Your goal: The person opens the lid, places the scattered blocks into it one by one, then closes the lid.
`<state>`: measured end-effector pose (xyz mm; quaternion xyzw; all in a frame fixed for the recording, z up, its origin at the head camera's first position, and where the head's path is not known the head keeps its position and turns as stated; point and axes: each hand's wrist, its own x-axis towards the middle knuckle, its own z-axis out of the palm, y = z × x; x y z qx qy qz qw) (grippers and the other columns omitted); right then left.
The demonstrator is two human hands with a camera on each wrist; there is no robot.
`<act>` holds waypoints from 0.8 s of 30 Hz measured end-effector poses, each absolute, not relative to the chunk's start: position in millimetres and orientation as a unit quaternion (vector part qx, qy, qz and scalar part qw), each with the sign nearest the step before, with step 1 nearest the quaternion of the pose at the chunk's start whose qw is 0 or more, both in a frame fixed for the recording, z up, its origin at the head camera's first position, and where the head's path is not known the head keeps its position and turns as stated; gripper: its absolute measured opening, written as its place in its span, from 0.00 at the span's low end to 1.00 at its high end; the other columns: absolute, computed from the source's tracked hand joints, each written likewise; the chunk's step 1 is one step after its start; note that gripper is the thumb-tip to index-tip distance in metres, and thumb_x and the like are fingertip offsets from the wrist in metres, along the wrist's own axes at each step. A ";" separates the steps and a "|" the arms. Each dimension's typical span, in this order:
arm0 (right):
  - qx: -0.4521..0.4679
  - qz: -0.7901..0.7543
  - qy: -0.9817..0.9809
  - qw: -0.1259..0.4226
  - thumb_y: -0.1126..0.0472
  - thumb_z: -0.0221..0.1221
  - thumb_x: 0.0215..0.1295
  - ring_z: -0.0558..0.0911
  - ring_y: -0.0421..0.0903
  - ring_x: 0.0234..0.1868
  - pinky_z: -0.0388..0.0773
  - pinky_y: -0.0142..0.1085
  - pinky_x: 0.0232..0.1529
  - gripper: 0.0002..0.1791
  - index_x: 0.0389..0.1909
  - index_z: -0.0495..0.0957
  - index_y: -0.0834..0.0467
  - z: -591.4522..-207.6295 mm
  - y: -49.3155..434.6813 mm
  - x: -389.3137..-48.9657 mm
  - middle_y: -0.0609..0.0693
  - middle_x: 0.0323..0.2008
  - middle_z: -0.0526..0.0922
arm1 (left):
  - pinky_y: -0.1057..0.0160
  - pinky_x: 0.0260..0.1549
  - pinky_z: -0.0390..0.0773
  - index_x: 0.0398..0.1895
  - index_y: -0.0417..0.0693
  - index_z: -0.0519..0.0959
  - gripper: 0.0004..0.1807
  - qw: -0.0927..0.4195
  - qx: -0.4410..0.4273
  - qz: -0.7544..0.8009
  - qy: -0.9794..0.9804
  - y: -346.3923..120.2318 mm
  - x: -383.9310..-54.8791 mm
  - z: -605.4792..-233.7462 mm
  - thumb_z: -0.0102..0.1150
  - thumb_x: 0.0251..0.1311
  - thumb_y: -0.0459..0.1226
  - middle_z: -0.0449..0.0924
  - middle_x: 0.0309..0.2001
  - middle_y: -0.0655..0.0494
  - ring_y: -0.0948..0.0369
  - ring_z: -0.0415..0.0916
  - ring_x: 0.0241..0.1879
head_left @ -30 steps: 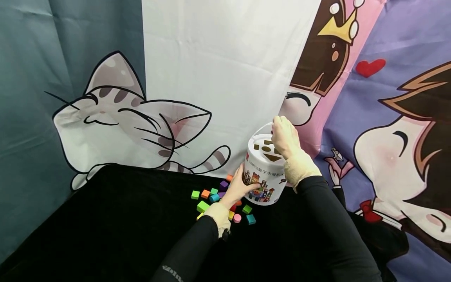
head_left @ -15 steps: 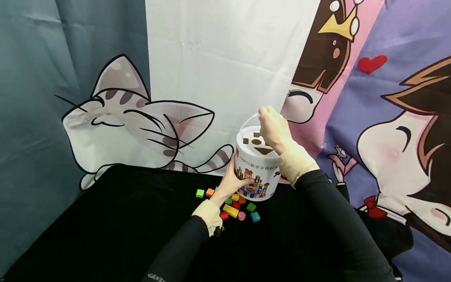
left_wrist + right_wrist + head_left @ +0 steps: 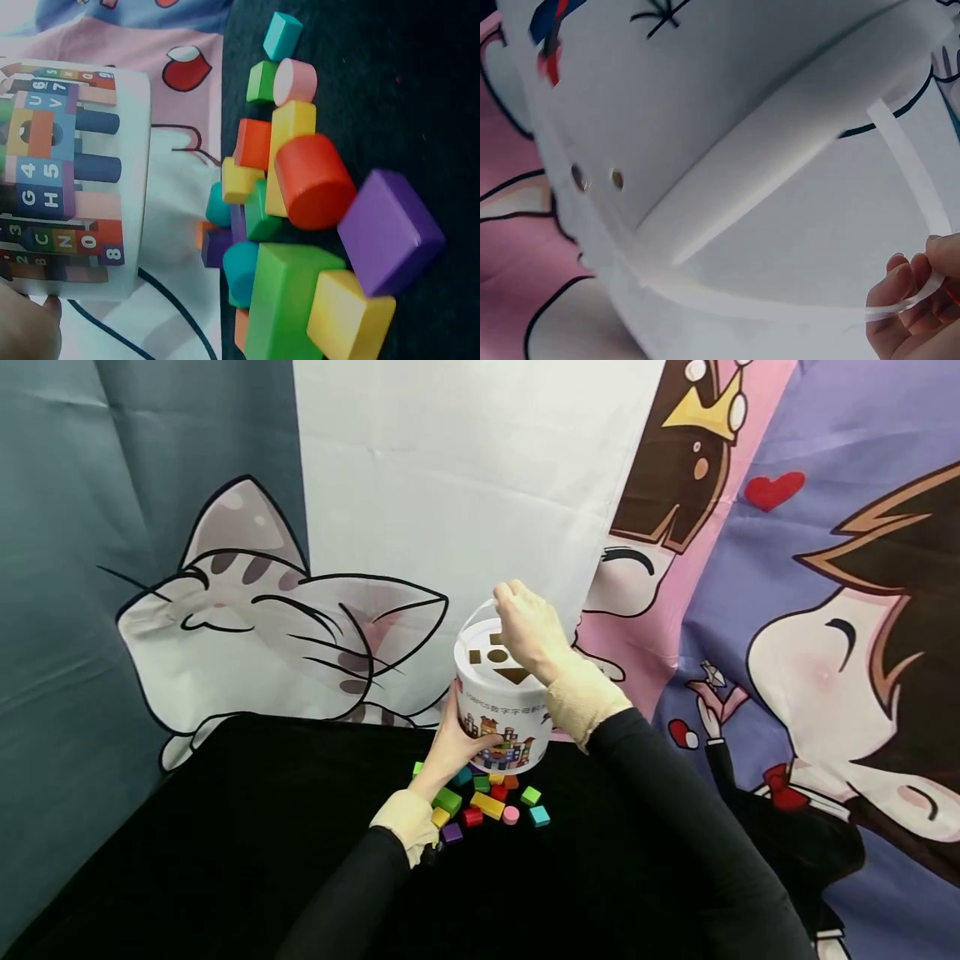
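A white plastic bucket (image 3: 525,727) of toy blocks, its lid cut with shape holes, is held upright near the back of the black-covered table. In the left wrist view a strip of backdrop separates the bucket's printed side (image 3: 45,180) from the blocks, so it hangs off the tabletop. My left hand (image 3: 450,747) holds its left side, the thumb across the printed front. Above the lid, my right hand (image 3: 528,627) grips the thin white handle (image 3: 911,161). Scattered blocks include a large green block (image 3: 289,307), a red cylinder (image 3: 313,182) and a purple block (image 3: 390,232).
The black cloth (image 3: 225,843) covers the table. Right behind it hangs a backdrop (image 3: 450,460) with a cartoon cat at left and cartoon figures at right. A pink cylinder (image 3: 511,815) and a teal block (image 3: 539,816) lie at the pile's right side.
Both hands have carried the bucket leftward and slightly up in the head view. More blocks at the front of the pile now show beside the left wrist.
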<state>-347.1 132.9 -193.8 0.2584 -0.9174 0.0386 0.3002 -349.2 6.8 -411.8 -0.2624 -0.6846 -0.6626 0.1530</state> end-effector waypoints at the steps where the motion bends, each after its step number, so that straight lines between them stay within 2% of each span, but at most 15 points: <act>1: 0.265 0.037 -0.916 0.298 0.67 0.54 0.70 0.78 0.53 0.39 0.80 0.45 0.38 0.03 0.40 0.73 0.64 -194.6 127.2 -347.4 0.57 0.39 0.76 | 0.48 0.62 0.62 0.78 0.65 0.38 0.66 0.157 -0.260 -0.660 -0.688 2.5 -349.1 -412.9 0.78 0.46 0.34 0.59 0.66 0.55 0.56 0.63 0.61; 7: 0.270 0.029 -0.913 0.304 0.71 0.57 0.63 0.77 0.51 0.38 0.79 0.44 0.36 0.06 0.40 0.73 0.62 -198.9 106.0 -347.5 0.54 0.39 0.75 | 0.49 0.62 0.62 0.78 0.64 0.38 0.66 0.169 -0.268 -0.654 -0.687 -12.7 -352.3 -412.4 0.78 0.45 0.33 0.63 0.65 0.56 0.56 0.65 0.61; 13: 0.281 0.039 -0.908 0.308 0.75 0.56 0.56 0.77 0.52 0.38 0.78 0.43 0.37 0.10 0.39 0.73 0.62 -205.7 88.0 -348.2 0.54 0.38 0.75 | 0.49 0.64 0.59 0.76 0.75 0.33 0.70 0.201 -0.231 -0.621 -0.722 -29.1 -373.1 -433.2 0.80 0.43 0.43 0.55 0.69 0.59 0.58 0.59 0.64; 18: 0.279 0.043 -0.910 0.305 0.74 0.55 0.58 0.77 0.52 0.37 0.78 0.43 0.36 0.08 0.36 0.72 0.62 -209.1 79.2 -351.8 0.54 0.37 0.75 | 0.47 0.63 0.59 0.76 0.78 0.34 0.70 0.198 -0.204 -0.593 -0.753 -48.9 -375.0 -438.5 0.81 0.40 0.49 0.54 0.70 0.58 0.56 0.56 0.66; 24: 0.283 0.064 -0.908 0.302 0.68 0.55 0.67 0.78 0.52 0.40 0.79 0.43 0.38 0.02 0.39 0.73 0.61 -205.4 62.4 -356.9 0.53 0.39 0.76 | 0.45 0.64 0.58 0.76 0.78 0.34 0.71 0.204 -0.174 -0.569 -0.777 -76.4 -371.9 -432.6 0.81 0.38 0.52 0.53 0.71 0.54 0.53 0.56 0.66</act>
